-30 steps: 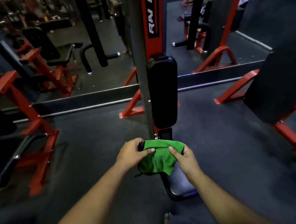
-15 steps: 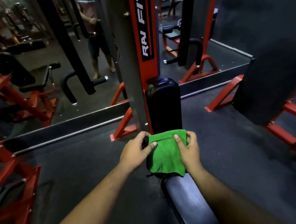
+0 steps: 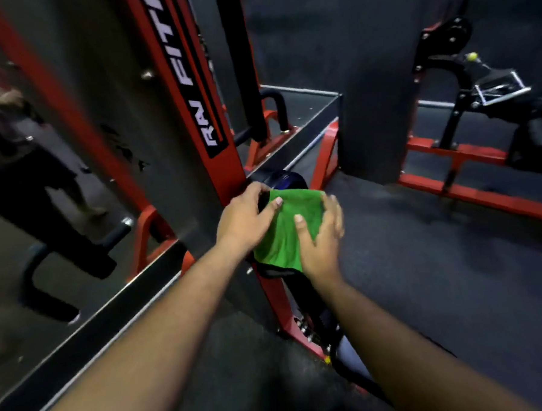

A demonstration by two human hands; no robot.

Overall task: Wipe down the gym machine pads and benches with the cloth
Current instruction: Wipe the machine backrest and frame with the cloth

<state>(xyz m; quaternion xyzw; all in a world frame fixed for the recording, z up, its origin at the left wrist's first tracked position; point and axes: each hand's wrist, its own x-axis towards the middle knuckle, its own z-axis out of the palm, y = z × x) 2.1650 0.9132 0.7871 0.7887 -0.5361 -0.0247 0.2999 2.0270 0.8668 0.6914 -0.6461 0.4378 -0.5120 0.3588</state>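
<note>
Green cloth [image 3: 280, 236] drapes the black pad [image 3: 282, 179] at frame centre; my left hand [image 3: 244, 221] and right hand [image 3: 321, 238] clasp the cloth, thumbs pressing.

One green microfibre cloth [image 3: 283, 233] draped over top of upright black vinyl backrest pad [image 3: 282, 178], beyond bench [image 3: 349, 353] far edge, lower edge hanging loose.

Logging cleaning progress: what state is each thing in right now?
black pad: upright, mostly covered.
green cloth: draped over black pad, held from both sides.
left hand: grips green cloth, thumb on top.
right hand: wraps green cloth against black pad.
</note>
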